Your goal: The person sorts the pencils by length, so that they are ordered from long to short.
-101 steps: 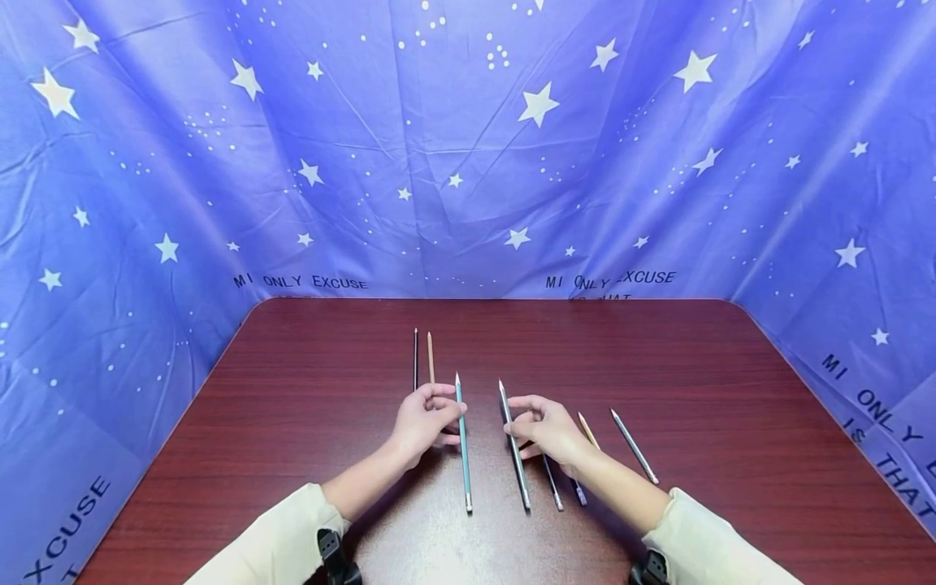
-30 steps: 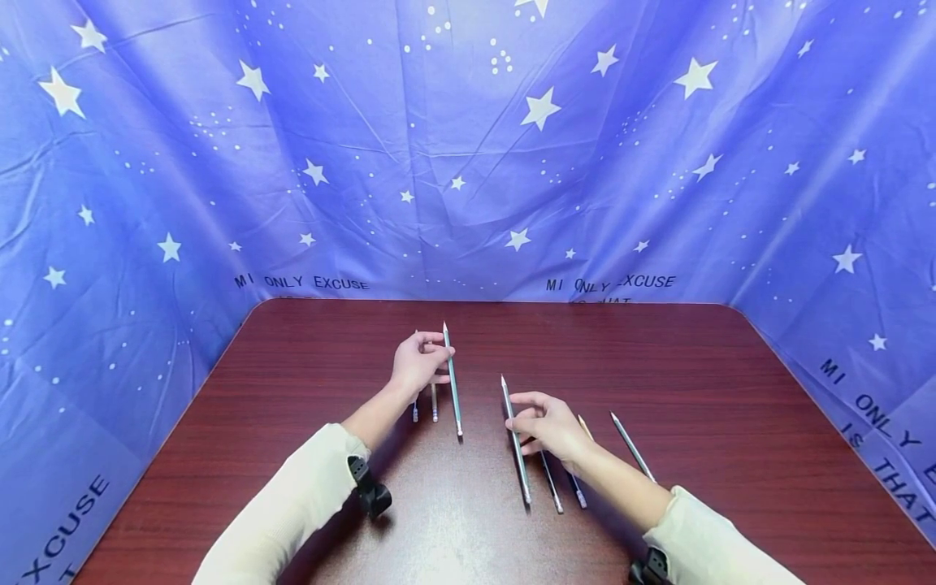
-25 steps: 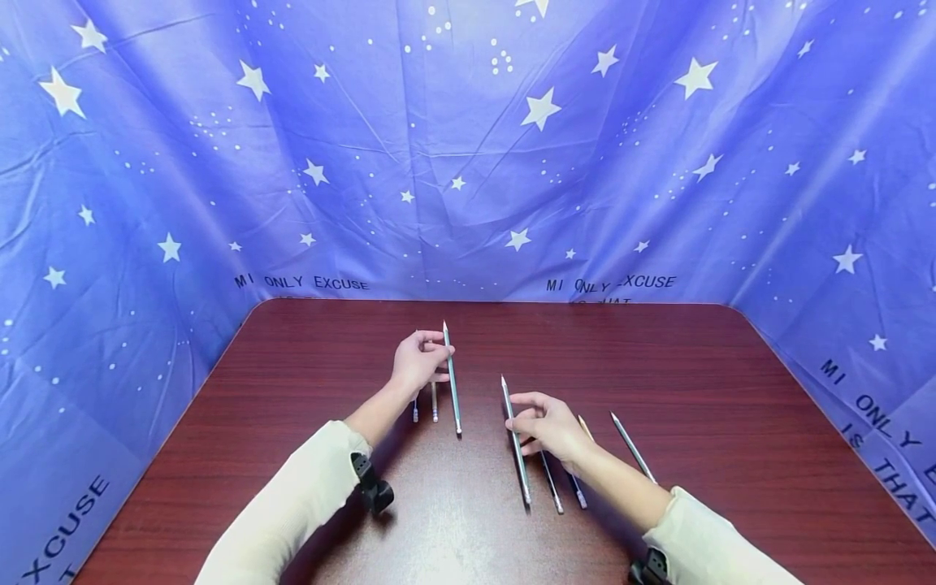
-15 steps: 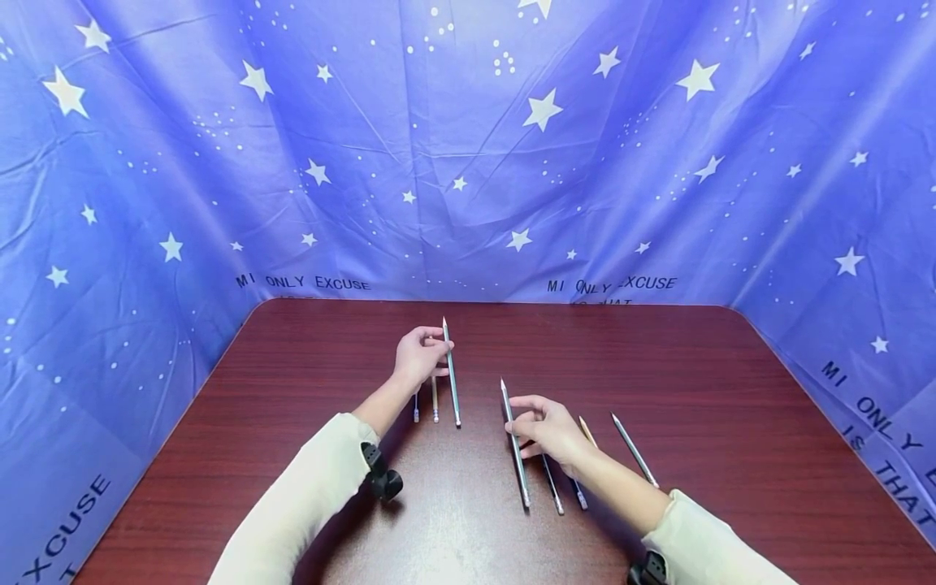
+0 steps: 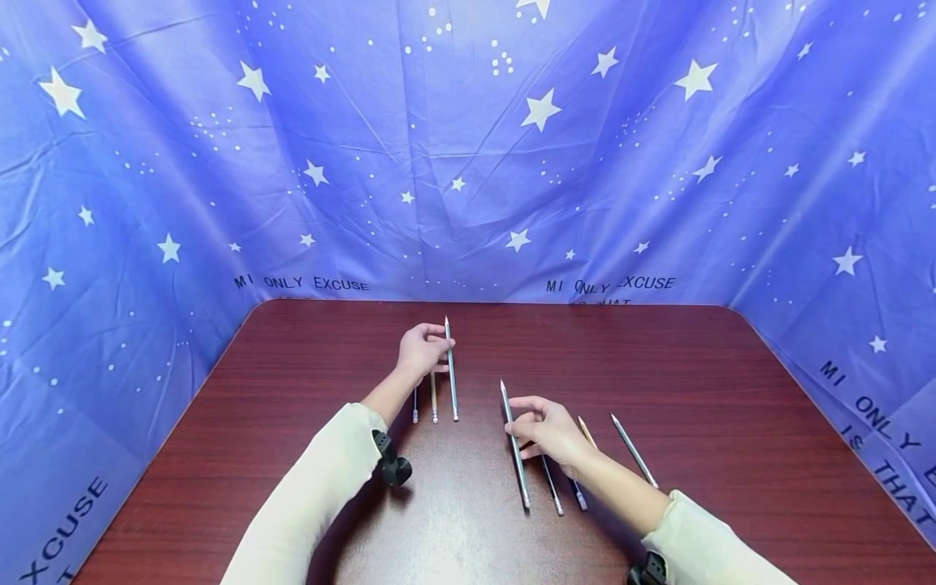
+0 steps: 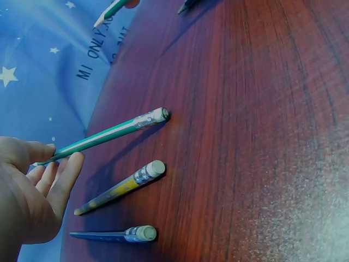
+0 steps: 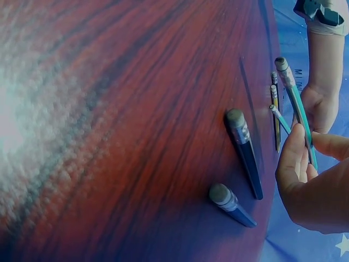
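My left hand (image 5: 422, 352) pinches a green pencil (image 6: 103, 136) near its sharpened tip, which points to the back of the table. Just left of it lie a yellow pencil (image 6: 122, 188) and a dark pencil (image 6: 109, 236), their eraser ends nearly level with the green one's; the hand covers their far parts in the head view. Nearer the front, my right hand (image 5: 548, 431) pinches a second green pencil (image 7: 300, 109) between thumb and fingers, eraser end toward me. Two dark pencils, one longer in view (image 7: 248, 158), lie under and beside that hand.
Right of the right hand, a yellow pencil (image 5: 587, 431) is partly hidden by the wrist. Farther right a slanted pencil (image 5: 634, 449) lies with its lower end at the forearm. A starry blue curtain (image 5: 468, 146) hangs behind the reddish-brown table (image 5: 695, 366).
My left hand has carried its green pencil away from me and slightly left, over to the yellow and dark pencils, slowing lately. The right hand has stayed nearly still with its pencil.
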Action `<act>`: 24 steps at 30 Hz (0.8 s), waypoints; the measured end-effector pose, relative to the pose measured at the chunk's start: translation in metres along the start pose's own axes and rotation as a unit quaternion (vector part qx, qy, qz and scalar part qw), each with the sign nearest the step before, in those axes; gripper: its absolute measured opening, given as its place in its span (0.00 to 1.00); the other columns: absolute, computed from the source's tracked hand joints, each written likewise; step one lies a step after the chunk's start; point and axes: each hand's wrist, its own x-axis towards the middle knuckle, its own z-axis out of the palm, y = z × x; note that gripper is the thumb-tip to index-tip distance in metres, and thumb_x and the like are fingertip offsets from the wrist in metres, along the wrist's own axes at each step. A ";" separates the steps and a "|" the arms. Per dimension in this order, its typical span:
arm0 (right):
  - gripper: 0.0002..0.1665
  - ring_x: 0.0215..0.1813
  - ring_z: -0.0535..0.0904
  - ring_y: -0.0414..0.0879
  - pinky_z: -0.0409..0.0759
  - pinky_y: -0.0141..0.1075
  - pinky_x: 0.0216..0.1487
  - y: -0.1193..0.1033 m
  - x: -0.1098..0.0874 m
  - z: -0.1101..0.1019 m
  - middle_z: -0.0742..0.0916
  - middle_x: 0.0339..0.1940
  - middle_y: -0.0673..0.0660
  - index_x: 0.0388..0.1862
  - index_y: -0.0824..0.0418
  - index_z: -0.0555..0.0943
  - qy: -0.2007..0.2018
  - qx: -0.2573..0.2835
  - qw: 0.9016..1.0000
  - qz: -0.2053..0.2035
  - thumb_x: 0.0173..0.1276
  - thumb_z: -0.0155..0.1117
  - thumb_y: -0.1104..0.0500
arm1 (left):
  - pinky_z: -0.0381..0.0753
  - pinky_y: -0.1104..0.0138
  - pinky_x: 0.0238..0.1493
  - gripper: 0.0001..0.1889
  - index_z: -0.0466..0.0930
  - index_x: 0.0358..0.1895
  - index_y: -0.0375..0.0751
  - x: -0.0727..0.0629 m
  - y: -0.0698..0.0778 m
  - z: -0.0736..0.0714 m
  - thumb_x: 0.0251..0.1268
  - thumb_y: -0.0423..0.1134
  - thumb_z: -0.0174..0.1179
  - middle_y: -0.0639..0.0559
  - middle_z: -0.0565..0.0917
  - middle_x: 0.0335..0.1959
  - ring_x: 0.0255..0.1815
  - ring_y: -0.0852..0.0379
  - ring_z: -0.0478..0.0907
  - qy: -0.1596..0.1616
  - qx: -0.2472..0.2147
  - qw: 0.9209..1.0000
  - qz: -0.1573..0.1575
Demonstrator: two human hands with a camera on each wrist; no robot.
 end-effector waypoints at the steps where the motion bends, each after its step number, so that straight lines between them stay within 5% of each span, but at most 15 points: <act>1: 0.29 0.27 0.77 0.40 0.84 0.31 0.27 0.000 0.000 0.000 0.82 0.28 0.50 0.60 0.69 0.69 -0.001 0.000 1.000 0.000 0.58 0.63 0.66 | 0.87 0.66 0.23 0.17 0.73 0.50 0.33 0.001 -0.001 0.000 0.56 0.27 0.60 0.48 0.80 0.31 0.20 0.60 0.77 0.000 0.002 1.000 -0.001; 12: 0.30 0.27 0.77 0.40 0.84 0.31 0.27 0.000 -0.001 0.000 0.82 0.29 0.51 0.60 0.69 0.69 -0.001 -0.001 1.000 0.000 0.58 0.63 0.66 | 0.87 0.67 0.22 0.15 0.73 0.48 0.31 0.004 -0.004 0.005 0.56 0.26 0.60 0.47 0.82 0.29 0.19 0.59 0.75 -0.008 0.019 1.000 -0.009; 24: 0.30 0.27 0.77 0.40 0.85 0.32 0.28 0.000 -0.002 -0.002 0.82 0.29 0.52 0.60 0.69 0.69 -0.004 -0.010 1.000 -0.005 0.59 0.63 0.65 | 0.87 0.66 0.22 0.14 0.73 0.47 0.30 0.013 -0.011 0.011 0.57 0.26 0.59 0.36 0.85 0.40 0.20 0.59 0.78 0.001 0.044 0.999 -0.020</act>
